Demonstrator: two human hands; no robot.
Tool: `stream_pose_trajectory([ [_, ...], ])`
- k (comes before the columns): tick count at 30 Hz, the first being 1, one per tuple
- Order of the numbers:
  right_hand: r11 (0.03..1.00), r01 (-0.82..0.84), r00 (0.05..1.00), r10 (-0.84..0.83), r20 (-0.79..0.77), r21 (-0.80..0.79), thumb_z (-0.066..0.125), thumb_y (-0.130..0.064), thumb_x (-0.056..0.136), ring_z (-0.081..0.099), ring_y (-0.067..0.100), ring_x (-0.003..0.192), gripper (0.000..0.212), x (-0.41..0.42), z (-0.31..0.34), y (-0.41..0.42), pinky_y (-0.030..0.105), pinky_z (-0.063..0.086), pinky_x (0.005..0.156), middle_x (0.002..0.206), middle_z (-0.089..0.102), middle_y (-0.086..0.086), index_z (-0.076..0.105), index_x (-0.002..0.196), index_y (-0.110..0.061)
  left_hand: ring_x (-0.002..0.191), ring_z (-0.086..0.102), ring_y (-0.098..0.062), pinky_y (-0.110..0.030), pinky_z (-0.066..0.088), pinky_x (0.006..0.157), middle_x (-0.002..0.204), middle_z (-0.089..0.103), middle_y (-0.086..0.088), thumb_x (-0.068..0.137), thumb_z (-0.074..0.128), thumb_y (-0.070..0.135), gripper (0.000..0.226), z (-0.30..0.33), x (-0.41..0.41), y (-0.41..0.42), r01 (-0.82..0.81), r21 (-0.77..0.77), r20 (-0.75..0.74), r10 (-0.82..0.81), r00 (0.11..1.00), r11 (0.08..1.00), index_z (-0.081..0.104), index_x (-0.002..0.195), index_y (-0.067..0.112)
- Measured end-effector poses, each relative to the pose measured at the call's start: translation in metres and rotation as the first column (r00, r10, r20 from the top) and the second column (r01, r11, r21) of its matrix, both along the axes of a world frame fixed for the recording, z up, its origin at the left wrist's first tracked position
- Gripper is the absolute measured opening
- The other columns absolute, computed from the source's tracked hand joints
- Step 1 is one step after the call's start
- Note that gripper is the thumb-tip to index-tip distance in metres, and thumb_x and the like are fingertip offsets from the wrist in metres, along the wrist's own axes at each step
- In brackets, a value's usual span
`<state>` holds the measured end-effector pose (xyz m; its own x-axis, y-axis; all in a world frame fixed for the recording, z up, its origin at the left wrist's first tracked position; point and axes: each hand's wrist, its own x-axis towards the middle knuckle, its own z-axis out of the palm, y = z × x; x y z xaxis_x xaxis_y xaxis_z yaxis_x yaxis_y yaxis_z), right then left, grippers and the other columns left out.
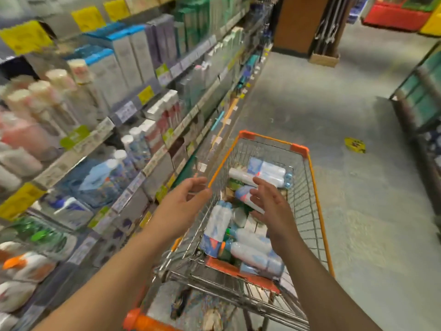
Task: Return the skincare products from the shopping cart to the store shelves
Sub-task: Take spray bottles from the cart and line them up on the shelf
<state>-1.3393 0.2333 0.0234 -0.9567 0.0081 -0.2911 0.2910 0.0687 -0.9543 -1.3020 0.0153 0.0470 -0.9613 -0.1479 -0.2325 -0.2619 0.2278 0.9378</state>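
Note:
A wire shopping cart (pixel 312 187) with orange trim stands in front of me, holding several white and blue skincare bottles and boxes (pixel 253 252). My left hand (pixel 183 199) hovers by the cart's left rim, fingers loosely spread, holding nothing. My right hand (pixel 272 206) is over the cart's middle, fingers spread above a white and pink tube (pixel 243 195), holding nothing. Store shelves (pixel 133 108) full of bottles and boxes run along the left. The view is blurred.
The grey aisle floor (pixel 334 111) stretches ahead and to the right, with a yellow label (pixel 354 145) lying on it. Another shelf unit (pixel 422 103) stands at the right edge. A cardboard box (pixel 324 59) and an orange pillar (pixel 298 22) are at the far end.

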Motion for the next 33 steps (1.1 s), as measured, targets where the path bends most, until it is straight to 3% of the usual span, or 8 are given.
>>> stream_pose_trajectory([
  [4,0.999,0.048,0.997,-0.047,0.059,-0.009,0.054,-0.049,0.102,0.064,0.009,0.120,0.029,-0.016,-0.028,0.016,0.043,0.051,0.106,0.127,0.070,-0.009,0.068,0.127,-0.041,0.110,0.064,-0.001,-0.046,0.052,0.103,0.117,0.069,0.022,0.095,0.065,0.047,0.019,-0.023,-0.014,0.014,0.011,-0.041,0.094,-0.007,0.996,0.999,0.064,0.114,0.046],
  [8,0.999,0.031,0.997,-0.033,0.071,0.026,0.060,-0.067,0.087,0.062,0.008,0.121,0.030,-0.030,-0.048,0.020,0.042,0.050,0.106,0.128,0.069,-0.013,0.070,0.113,-0.055,0.110,0.063,0.000,-0.044,0.051,0.104,0.119,0.067,0.021,0.100,0.061,0.039,0.028,-0.039,-0.032,0.022,0.040,-0.057,0.152,-0.031,0.988,0.998,0.063,0.128,0.037],
  [13,0.985,0.023,0.996,-0.036,0.076,0.168,0.055,-0.050,0.103,0.056,0.005,0.124,0.036,-0.068,-0.091,0.028,0.032,0.048,0.104,0.138,0.061,-0.017,0.062,0.138,-0.043,0.108,0.064,-0.004,-0.046,0.053,0.102,0.117,0.068,0.018,0.100,0.062,0.039,0.022,-0.075,-0.066,0.034,0.054,-0.044,0.220,-0.043,0.975,0.998,0.066,0.121,0.040],
  [15,0.971,0.002,0.996,-0.023,0.086,0.241,0.054,-0.046,0.104,0.053,0.004,0.119,0.040,-0.093,-0.113,0.032,0.021,0.045,0.093,0.140,0.058,-0.012,0.059,0.143,-0.037,0.104,0.066,-0.003,-0.047,0.054,0.100,0.112,0.070,0.019,0.098,0.063,0.044,0.017,-0.094,-0.082,0.041,0.065,-0.038,0.243,-0.054,0.968,0.997,0.067,0.114,0.046],
  [17,0.947,-0.011,0.995,-0.022,0.100,0.322,0.054,-0.048,0.104,0.051,0.006,0.116,0.044,-0.123,-0.143,0.037,0.022,0.042,0.090,0.143,0.058,-0.006,0.056,0.146,-0.037,0.104,0.067,-0.004,-0.047,0.055,0.099,0.112,0.070,0.019,0.094,0.063,0.050,0.021,-0.115,-0.100,0.050,0.092,-0.017,0.271,-0.084,0.959,0.996,0.067,0.115,0.049],
  [24,0.716,-0.062,0.998,0.037,0.051,0.695,0.066,-0.034,0.098,0.040,0.034,0.142,0.062,-0.210,-0.249,0.060,0.033,0.031,0.115,0.150,0.049,0.022,0.049,0.152,-0.010,0.098,0.069,-0.021,-0.049,0.058,0.089,0.112,0.068,0.016,0.098,0.060,0.050,0.023,-0.163,-0.147,0.070,0.131,-0.006,0.359,-0.120,0.926,0.991,0.065,0.121,0.045],
  [28,0.545,-0.101,0.995,0.064,0.079,0.832,0.066,-0.040,0.093,0.030,0.042,0.143,0.069,-0.238,-0.293,0.079,0.043,0.025,0.121,0.150,0.040,0.028,0.045,0.151,-0.007,0.096,0.068,-0.011,-0.044,0.058,0.093,0.117,0.068,0.019,0.096,0.061,0.052,0.023,-0.186,-0.157,0.072,0.122,-0.021,0.378,-0.105,0.920,0.992,0.066,0.117,0.045],
  [33,0.490,-0.156,0.987,0.050,0.152,0.858,0.064,-0.051,0.091,0.024,0.046,0.146,0.086,-0.264,-0.321,0.096,0.049,0.022,0.124,0.156,0.030,0.028,0.030,0.158,-0.008,0.105,0.066,-0.007,-0.045,0.055,0.099,0.113,0.070,0.018,0.092,0.065,0.053,0.019,-0.204,-0.164,0.072,0.077,-0.024,0.375,-0.062,0.925,0.997,0.070,0.110,0.048],
])
